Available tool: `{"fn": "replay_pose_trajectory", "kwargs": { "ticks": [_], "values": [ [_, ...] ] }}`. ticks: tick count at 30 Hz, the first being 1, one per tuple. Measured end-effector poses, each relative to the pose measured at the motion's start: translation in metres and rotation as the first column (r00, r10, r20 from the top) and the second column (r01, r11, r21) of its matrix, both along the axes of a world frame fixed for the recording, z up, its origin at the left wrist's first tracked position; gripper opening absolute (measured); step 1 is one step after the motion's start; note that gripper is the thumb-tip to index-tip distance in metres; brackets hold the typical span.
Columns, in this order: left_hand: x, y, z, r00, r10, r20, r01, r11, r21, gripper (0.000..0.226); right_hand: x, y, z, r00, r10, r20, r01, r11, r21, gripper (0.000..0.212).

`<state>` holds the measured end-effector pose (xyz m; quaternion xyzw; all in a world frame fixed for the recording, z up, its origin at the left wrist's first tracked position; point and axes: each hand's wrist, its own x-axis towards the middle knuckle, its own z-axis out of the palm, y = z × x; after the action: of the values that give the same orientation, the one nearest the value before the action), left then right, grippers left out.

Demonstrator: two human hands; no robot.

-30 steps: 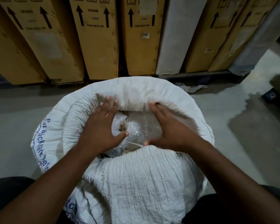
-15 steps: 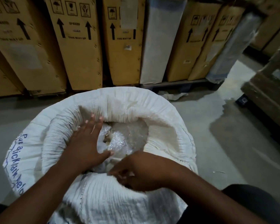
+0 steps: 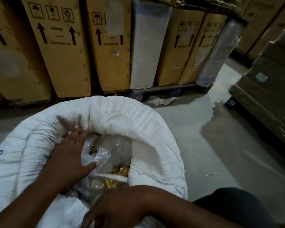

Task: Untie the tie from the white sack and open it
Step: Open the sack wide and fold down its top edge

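1. The white sack (image 3: 39,145), printed with blue lettering, is sitting on the concrete floor (image 3: 212,153) in front of the person, its mouth gaping open.
2. The left hand (image 3: 69,155) is lying flat inside the mouth, fingers spread wide against the rim and the clear plastic wrapping (image 3: 109,152).
3. The right hand (image 3: 115,209) is hovering over the near rim; its finger posture is too blurred to tell.
4. Upright cardboard cartons (image 3: 59,46) are standing behind.
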<state>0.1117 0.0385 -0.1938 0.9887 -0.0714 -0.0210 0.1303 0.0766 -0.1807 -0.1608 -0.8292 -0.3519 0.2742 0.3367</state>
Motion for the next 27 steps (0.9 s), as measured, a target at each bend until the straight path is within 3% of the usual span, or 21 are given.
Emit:
{"fn": "replay_pose_trajectory", "kwargs": {
  "ticks": [1, 4, 6, 9, 14, 17, 24, 27],
  "values": [
    [-0.001, -0.001, 0.001, 1.0, -0.002, 0.003, 0.002, 1.0, 0.005, 0.133, -0.011, 0.009, -0.008, 0.984, -0.043, -0.173, 0.048, 0.998, 0.028, 0.038],
    [-0.002, -0.004, 0.002, 1.0, 0.004, 0.006, -0.004, 1.0, -0.004, 0.132, -0.002, 0.003, 0.006, 0.875, -0.465, -0.133, 0.473, 0.881, 0.032, 0.046],
    [-0.002, -0.004, 0.002, 1.0, 0.007, 0.014, -0.007, 1.0, 0.009, 0.129, 0.014, -0.009, 0.011, 0.803, -0.596, 0.005, 0.596, 0.803, -0.009, 0.054],
    [0.0, -0.001, 0.002, 1.0, 0.013, 0.014, -0.013, 1.0, 0.015, 0.127, 0.031, -0.026, 0.015, 0.765, -0.625, 0.154, 0.641, 0.762, -0.094, 0.067],
    [0.0, 0.004, 0.0, 0.999, 0.007, 0.034, -0.008, 1.0, 0.02, 0.125, 0.044, -0.048, 0.025, 0.731, -0.649, 0.211, 0.679, 0.724, -0.123, 0.049],
    [0.0, 0.003, 0.002, 1.0, 0.002, 0.019, -0.002, 0.999, 0.036, 0.132, 0.047, -0.069, 0.027, 0.713, -0.589, 0.38, 0.68, 0.712, -0.174, 0.072],
    [0.0, 0.004, 0.001, 1.0, -0.021, -0.002, 0.021, 0.998, 0.051, 0.135, 0.062, -0.103, 0.041, 0.467, -0.689, 0.554, 0.803, 0.593, 0.061, 0.07],
    [-0.001, 0.001, 0.0, 1.0, -0.012, -0.001, 0.012, 0.999, 0.045, 0.138, 0.061, -0.102, 0.032, 0.582, -0.596, 0.553, 0.759, 0.642, -0.107, 0.074]
  ]
}}
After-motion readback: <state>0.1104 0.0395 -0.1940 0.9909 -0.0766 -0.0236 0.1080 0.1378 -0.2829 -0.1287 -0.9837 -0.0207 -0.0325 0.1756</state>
